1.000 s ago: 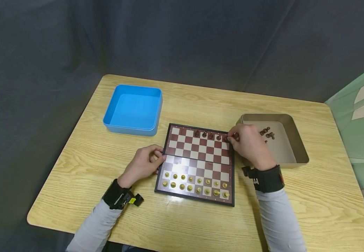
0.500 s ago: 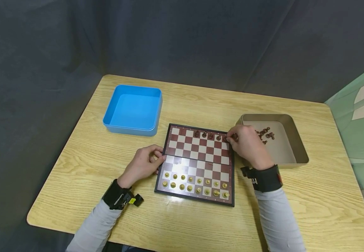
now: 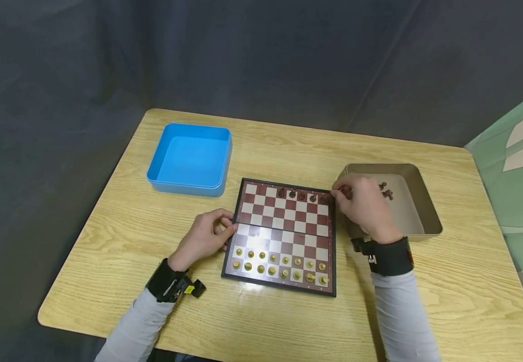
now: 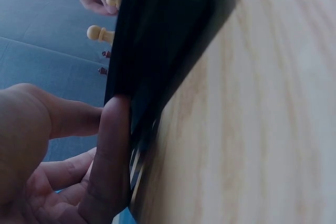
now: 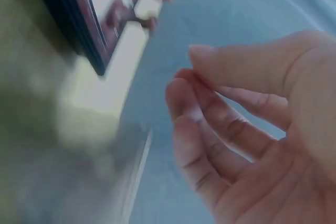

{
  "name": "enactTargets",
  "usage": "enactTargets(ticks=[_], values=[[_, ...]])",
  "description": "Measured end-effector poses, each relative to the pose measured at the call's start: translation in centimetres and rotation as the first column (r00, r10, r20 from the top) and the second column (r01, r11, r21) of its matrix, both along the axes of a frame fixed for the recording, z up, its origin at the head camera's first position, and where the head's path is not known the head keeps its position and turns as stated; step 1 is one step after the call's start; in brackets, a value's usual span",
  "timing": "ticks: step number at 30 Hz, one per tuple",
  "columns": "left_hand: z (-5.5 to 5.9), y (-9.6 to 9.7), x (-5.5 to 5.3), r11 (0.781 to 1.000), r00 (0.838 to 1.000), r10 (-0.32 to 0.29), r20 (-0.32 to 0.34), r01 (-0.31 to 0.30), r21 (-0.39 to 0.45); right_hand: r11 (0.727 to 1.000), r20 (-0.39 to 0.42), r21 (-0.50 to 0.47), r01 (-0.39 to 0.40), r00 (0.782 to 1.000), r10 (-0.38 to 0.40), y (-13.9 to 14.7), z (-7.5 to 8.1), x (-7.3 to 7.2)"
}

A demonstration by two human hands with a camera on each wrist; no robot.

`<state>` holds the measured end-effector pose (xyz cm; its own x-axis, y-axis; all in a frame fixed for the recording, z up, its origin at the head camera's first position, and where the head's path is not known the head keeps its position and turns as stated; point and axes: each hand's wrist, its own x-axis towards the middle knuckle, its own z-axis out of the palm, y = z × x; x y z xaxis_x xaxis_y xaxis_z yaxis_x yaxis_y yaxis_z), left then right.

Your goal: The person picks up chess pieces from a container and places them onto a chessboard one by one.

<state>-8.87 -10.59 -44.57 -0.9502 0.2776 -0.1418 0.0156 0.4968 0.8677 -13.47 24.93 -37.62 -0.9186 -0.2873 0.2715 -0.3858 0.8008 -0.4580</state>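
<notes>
A folding chessboard point(image 3: 284, 236) lies on the table in the head view. My left hand point(image 3: 204, 234) pinches its left edge; in the left wrist view the fingers point(image 4: 110, 156) press against the board's dark side. Gold pieces point(image 3: 272, 270) fill the two near rows. Several dark red-brown pieces point(image 3: 302, 195) stand along the far row, towards the right corner. My right hand point(image 3: 365, 201) is just off that corner, over the tan box's left wall. Its fingers point(image 5: 189, 145) are loosely bent in the right wrist view, with no piece visible between them.
The tan box point(image 3: 428, 211) at the right holds loose red-brown pieces point(image 3: 388, 194), partly hidden by the right hand. A blue box point(image 3: 193, 156) with no visible contents stands at the back left. Dark cloth point(image 3: 261, 65) hangs behind the table point(image 3: 279, 327).
My right hand has left the board's far right corner and shifted right, towards the tan box. A red-brown piece now stands in the corner. My left hand keeps its place.
</notes>
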Motion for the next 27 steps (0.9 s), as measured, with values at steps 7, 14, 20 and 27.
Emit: enactTargets(ticks=[7,14,20,27], values=[[0.3,0.1,0.0,1.000,1.000,-0.016,-0.012,0.016,-0.008,0.993,-0.095,-0.031,0.110,0.989,-0.112,3.6,1.9,0.3],[0.4,0.1,0.1,1.000,1.000,0.006,-0.004,-0.006,0.002,0.983,-0.039,-0.020,0.181,0.983,-0.181,5.8,2.7,0.6],[0.2,0.1,0.1,1.000,1.000,0.013,0.003,-0.013,-0.001,0.980,0.149,0.077,0.185,0.969,-0.195,6.8,2.7,1.0],[0.3,0.1,0.1,1.000,1.000,0.010,0.005,-0.010,0.002,0.968,0.408,0.204,0.143,0.887,-0.217,7.7,2.3,1.0]])
